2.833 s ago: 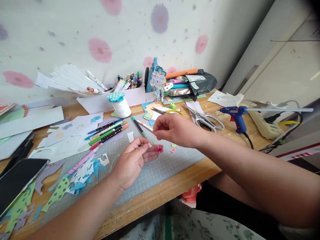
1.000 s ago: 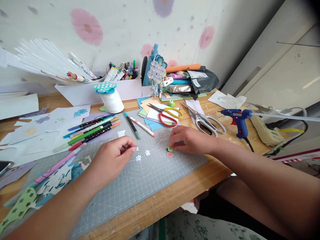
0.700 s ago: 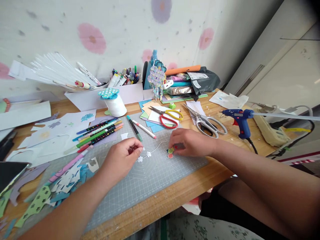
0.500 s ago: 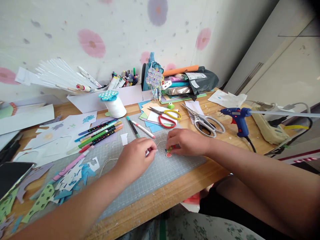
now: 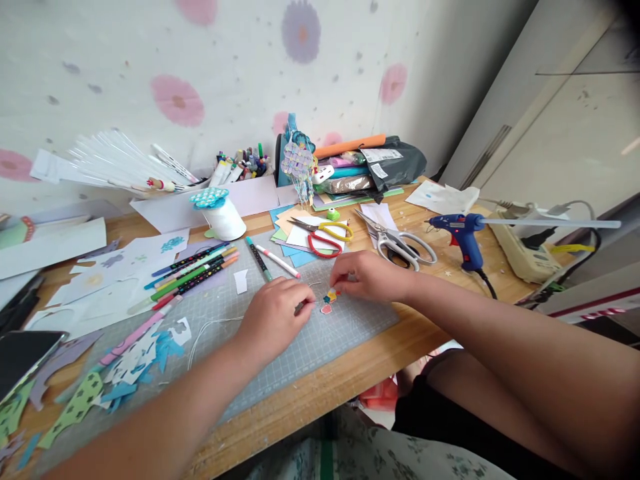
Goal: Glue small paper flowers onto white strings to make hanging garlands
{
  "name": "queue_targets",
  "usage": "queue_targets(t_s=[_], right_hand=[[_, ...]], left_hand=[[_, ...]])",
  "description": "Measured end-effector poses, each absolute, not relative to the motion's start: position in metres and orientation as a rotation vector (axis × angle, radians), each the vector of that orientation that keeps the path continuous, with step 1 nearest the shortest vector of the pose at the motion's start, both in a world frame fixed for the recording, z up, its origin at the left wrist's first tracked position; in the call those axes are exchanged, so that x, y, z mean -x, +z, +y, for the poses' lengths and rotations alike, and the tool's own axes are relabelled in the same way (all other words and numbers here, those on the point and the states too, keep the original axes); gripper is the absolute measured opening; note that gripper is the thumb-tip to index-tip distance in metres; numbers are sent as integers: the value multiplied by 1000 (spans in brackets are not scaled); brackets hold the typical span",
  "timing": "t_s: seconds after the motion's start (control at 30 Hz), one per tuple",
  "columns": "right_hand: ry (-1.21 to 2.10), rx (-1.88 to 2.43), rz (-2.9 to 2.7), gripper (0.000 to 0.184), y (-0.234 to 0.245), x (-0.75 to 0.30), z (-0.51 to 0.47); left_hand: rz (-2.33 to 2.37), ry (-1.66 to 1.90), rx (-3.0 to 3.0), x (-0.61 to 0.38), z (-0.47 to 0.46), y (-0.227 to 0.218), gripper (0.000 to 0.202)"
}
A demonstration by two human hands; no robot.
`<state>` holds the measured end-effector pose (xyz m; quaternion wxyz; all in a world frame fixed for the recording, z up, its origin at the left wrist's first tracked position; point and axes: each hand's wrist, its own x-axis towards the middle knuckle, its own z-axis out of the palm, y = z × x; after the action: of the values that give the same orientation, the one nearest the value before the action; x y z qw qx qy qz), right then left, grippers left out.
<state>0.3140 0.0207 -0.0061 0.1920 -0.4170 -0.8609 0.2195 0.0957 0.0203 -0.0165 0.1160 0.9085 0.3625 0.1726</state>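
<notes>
My left hand (image 5: 280, 317) is over the grey cutting mat (image 5: 280, 377), its thumb and forefinger pinched together. A thin white string (image 5: 203, 328) runs across the mat into this hand, and a short end shows beyond its fingertips. Facing it, my right hand (image 5: 367, 277) has its fingers curled together just above a small cluster of coloured cutouts. A pinkish-red cutout (image 5: 326, 309) with a white edge lies nearest me; a dark blue cutout (image 5: 327, 299) and yellow bits sit by the right fingertips. What those fingertips pinch is too small to make out.
Behind the hands lie red-and-yellow-handled scissors (image 5: 325, 243) and grey scissors (image 5: 400, 243). A blue glue gun (image 5: 463, 237) with a long glue stick stands at right, by a power strip (image 5: 523, 250). Several markers (image 5: 193, 273) and paper scraps (image 5: 133, 367) cover the left. A white spool (image 5: 225, 220) stands behind.
The view has shifted slightly. My right fingers have lifted a little off the small cutouts, so more of them shows. My left hand stays pinched close by.
</notes>
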Motion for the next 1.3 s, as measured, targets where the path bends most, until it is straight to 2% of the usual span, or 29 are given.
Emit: queue_targets(t_s=[0.27, 0.43, 0.67, 0.77, 0.93, 1.13, 1.3], right_hand=[[619, 1256, -2357, 14, -4, -312, 21], [629, 1271, -2313, 13, -4, -309, 23], [785, 1368, -2238, 11, -4, -305, 24], [799, 1370, -2216, 11, -4, -303, 24], [863, 1291, -2325, 10, -7, -284, 22], [539, 1309, -2436, 13, -10, -268, 24], [490, 1314, -2402, 18, -13, -275, 33]], left_hand=[[891, 595, -2809, -103, 19, -29, 24], [954, 602, -2828, -106, 20, -29, 13], [1073, 601, -2744, -100, 26, -20, 11], [1227, 548, -2636, -78, 33, -11, 7], [1296, 317, -2524, -46, 37, -9, 17], [1276, 292, -2583, -49, 30, -17, 19], [1254, 278, -2623, -49, 30, -21, 13]])
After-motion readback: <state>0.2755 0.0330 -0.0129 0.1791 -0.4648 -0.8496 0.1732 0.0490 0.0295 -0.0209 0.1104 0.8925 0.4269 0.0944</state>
